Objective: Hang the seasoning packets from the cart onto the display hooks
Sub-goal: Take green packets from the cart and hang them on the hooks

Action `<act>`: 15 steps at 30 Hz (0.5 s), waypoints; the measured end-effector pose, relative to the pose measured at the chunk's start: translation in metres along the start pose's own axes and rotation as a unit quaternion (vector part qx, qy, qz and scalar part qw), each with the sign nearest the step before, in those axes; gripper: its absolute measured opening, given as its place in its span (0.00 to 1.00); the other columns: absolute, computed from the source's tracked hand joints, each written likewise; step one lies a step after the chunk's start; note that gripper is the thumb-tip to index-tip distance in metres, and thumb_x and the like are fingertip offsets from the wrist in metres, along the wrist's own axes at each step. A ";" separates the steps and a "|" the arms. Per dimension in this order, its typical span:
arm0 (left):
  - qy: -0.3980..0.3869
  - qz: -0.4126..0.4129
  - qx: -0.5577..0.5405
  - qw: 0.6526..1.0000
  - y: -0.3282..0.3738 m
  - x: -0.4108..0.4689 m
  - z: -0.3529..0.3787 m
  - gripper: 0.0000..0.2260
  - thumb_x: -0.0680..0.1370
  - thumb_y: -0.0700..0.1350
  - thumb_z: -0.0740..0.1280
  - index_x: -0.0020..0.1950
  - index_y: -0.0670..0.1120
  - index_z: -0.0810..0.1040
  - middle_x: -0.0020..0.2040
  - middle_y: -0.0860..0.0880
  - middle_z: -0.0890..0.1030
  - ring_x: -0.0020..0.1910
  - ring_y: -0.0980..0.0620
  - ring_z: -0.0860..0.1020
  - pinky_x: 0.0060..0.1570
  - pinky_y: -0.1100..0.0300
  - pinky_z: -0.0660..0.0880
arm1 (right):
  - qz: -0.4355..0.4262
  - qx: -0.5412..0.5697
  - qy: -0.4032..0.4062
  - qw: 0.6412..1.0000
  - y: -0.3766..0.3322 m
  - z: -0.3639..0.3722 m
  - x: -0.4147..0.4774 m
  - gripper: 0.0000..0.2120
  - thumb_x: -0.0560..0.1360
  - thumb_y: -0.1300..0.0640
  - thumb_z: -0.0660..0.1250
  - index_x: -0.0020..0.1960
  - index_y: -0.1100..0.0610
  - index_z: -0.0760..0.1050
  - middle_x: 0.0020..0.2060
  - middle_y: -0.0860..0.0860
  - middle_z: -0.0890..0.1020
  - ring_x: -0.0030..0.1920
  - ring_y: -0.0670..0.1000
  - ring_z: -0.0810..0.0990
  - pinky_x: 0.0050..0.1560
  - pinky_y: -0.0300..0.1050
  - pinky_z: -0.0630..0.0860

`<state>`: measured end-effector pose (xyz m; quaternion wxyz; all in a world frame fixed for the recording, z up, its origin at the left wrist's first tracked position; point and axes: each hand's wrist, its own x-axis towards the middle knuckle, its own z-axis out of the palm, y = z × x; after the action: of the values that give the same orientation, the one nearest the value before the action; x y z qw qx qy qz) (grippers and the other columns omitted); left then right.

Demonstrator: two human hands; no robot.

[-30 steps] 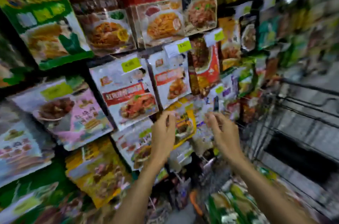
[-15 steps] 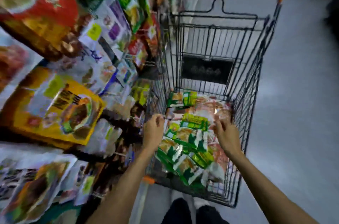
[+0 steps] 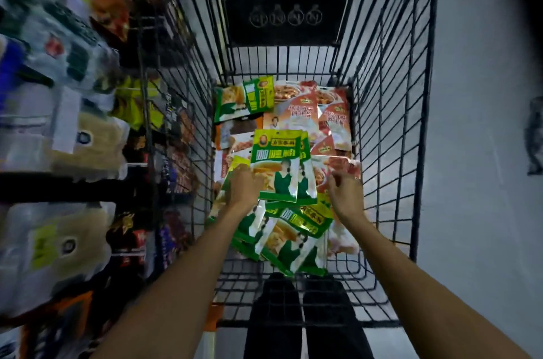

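Black wire shopping cart [image 3: 390, 123] stands close against the blurred display shelving [image 3: 67, 135] on the person's left. The head view looks straight down into it.

A loose heap of flat seasoning stock covers the cart floor. Red-and-white foil packets [image 3: 311, 111] lie toward the far end, and glossy green-and-yellow foil packets [image 3: 291, 238] are fanned out at the near end.

The left hand [image 3: 244, 186] has its fingers curled round the lower left edge of a small stack of green packets [image 3: 277, 164]. The stack is tilted up off the heap with its printed face to the camera. It holds at least two packets; the exact count is not readable.

The right hand [image 3: 345, 194] hovers just beside the stack's right edge with its fingers bent downward. Whether it pinches anything cannot be told. No display hook can be made out in the blur at left.

Assessment: a pick-up is in progress, and none of these packets is hung yet.

Risks noted:
- The stack is held at one edge only, so the slick foil faces may slide apart and drop back into the cart.
- A corner could snag on the wire wall as the stack is lifted.
- The hang-holes in the stack may not line up, so a hook could catch one packet and shed the rest.
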<state>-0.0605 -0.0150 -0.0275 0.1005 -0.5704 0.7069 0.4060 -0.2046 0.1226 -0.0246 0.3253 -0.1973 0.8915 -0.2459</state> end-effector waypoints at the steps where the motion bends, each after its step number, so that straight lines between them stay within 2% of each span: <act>1: -0.003 -0.007 0.013 1.000 -0.001 0.008 0.007 0.21 0.80 0.48 0.63 0.67 0.34 0.68 0.63 0.35 0.72 0.62 0.37 0.71 0.56 0.47 0.69 | 0.001 0.000 -0.002 1.000 -0.001 0.005 0.007 0.11 0.82 0.59 0.58 0.49 0.62 0.78 0.40 0.58 0.82 0.40 0.57 0.78 0.38 0.44 0.67; 3: -0.006 -0.027 0.010 1.000 -0.002 0.020 0.016 0.29 0.79 0.52 0.64 0.73 0.36 0.61 0.71 0.37 0.63 0.69 0.39 0.65 0.61 0.49 0.66 | 0.001 -0.005 -0.009 1.000 -0.004 0.016 0.017 0.13 0.82 0.58 0.58 0.48 0.63 0.78 0.42 0.59 0.82 0.41 0.57 0.79 0.37 0.44 0.63; 5: -0.003 -0.037 0.019 0.999 -0.002 0.029 0.023 0.35 0.78 0.55 0.65 0.76 0.38 0.56 0.75 0.39 0.56 0.72 0.39 0.60 0.65 0.47 0.64 | 0.000 -0.021 -0.016 1.000 -0.009 0.026 0.024 0.12 0.82 0.58 0.59 0.43 0.61 0.75 0.40 0.59 0.81 0.41 0.57 0.79 0.36 0.42 0.62; 8: 0.006 -0.046 0.041 0.998 -0.002 0.037 0.030 0.39 0.76 0.56 0.69 0.76 0.38 0.53 0.76 0.39 0.54 0.72 0.37 0.59 0.65 0.44 0.66 | 0.036 -0.027 -0.010 0.999 -0.017 0.040 0.031 0.08 0.79 0.58 0.64 0.46 0.63 0.75 0.46 0.60 0.80 0.45 0.57 0.78 0.42 0.45 0.70; 10: 0.012 -0.058 0.015 0.998 -0.003 0.042 0.031 0.40 0.74 0.54 0.71 0.76 0.37 0.54 0.75 0.38 0.57 0.71 0.37 0.61 0.63 0.44 0.66 | 0.055 -0.013 -0.012 0.998 -0.019 0.045 0.035 0.08 0.78 0.59 0.66 0.49 0.65 0.78 0.48 0.61 0.81 0.45 0.57 0.79 0.42 0.45 0.72; 13: 0.030 -0.072 -0.035 0.996 -0.006 0.048 0.030 0.38 0.70 0.51 0.76 0.72 0.38 0.61 0.69 0.38 0.65 0.67 0.37 0.66 0.58 0.44 0.69 | 0.086 0.022 -0.022 0.996 -0.022 0.046 0.041 0.08 0.77 0.60 0.68 0.45 0.64 0.82 0.43 0.58 0.84 0.37 0.51 0.77 0.33 0.40 0.68; 15: 0.024 -0.080 -0.067 0.994 -0.008 0.050 0.027 0.36 0.68 0.50 0.78 0.69 0.38 0.66 0.66 0.38 0.70 0.64 0.38 0.69 0.57 0.45 0.73 | 0.114 0.066 -0.017 0.991 -0.022 0.044 0.042 0.09 0.76 0.61 0.68 0.37 0.61 0.80 0.37 0.55 0.82 0.37 0.51 0.76 0.40 0.42 0.73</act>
<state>-0.0792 -0.0327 -0.0792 0.0771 -0.6405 0.6321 0.4292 -0.2003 0.0703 -0.0618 0.3783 -0.0763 0.8846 -0.2618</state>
